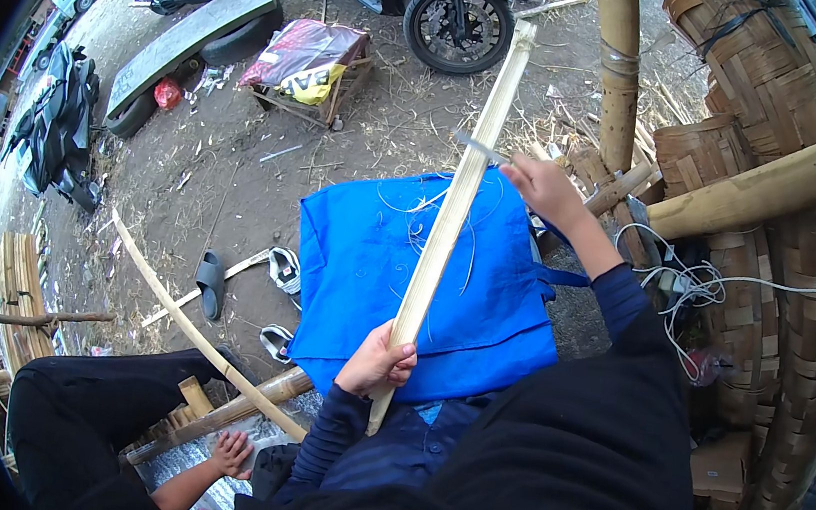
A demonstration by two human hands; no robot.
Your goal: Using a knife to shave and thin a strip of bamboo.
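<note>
A long, pale split bamboo strip (450,222) slants across my lap, its far end pointing toward the parked motorcycles. Near its lower end, my left hand (380,361) is closed around it. My right hand (544,192) grips a knife (482,149), and the blade lies across the upper half of the strip. Most of the knife's handle is hidden in my fist. Under the strip a blue cloth (358,249) covers my lap, with thin curled bamboo shavings on it.
Another person's hand (231,456) rests at lower left beside a curved bamboo strip (190,311). Bamboo poles (778,183) and woven bamboo panels (774,85) stand close on my right, with a tangled white cable (691,284). Ahead are a cloth-covered crate (307,60) and a motorcycle (457,29).
</note>
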